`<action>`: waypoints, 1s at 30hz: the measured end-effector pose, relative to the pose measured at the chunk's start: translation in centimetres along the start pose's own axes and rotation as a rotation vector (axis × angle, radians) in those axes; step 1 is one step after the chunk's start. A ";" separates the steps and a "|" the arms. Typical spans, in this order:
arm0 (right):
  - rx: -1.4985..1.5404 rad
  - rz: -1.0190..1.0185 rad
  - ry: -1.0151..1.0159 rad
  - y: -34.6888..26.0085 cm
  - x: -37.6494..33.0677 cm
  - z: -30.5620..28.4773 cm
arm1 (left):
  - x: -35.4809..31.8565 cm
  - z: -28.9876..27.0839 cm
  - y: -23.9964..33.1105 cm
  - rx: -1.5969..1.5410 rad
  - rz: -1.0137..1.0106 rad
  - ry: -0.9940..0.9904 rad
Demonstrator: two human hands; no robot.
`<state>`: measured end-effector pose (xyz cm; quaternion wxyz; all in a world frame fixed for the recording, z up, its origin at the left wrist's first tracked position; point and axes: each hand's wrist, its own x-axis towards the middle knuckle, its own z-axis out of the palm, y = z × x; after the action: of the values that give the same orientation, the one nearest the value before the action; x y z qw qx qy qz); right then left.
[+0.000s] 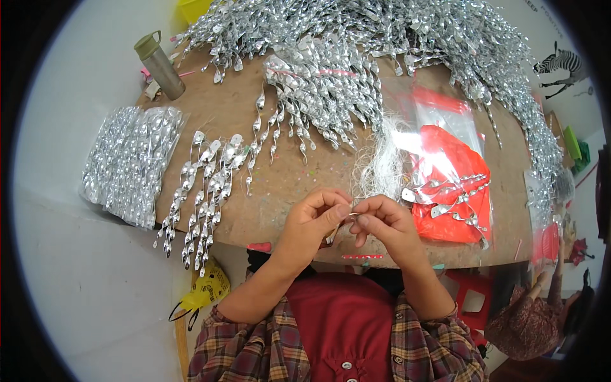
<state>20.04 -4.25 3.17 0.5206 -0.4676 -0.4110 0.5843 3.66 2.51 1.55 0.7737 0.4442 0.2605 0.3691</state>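
Covering brown round table (280,172), silver spirals (318,89), white wall (70,76) behind

**Hands at a round brown surface**

We see the left hand (315,219) and right hand (385,223) meeting, fingers (340,209) pinching a small silver piece (352,217). Silver spiral ornaments (203,197) lie on the surface (286,172); a clear bag with red card (452,184) sits just right, a bagged bundle (130,162) far left.
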 end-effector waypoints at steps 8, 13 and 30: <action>0.023 0.045 0.034 -0.2 0.9 0.0 | 1.3 1.7 0.2 -0.068 0.049 -0.016; 0.194 0.035 0.159 0.4 1.3 -1.1 | 0.2 1.8 -1.0 0.122 0.029 -0.058; 0.606 0.053 0.017 2.2 1.6 -3.7 | -2.2 -1.9 2.0 0.616 0.047 -0.201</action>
<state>23.16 -2.98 0.05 0.6244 -0.3064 -0.2014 0.6897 0.31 2.35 2.58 0.6158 0.6977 0.2720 0.2450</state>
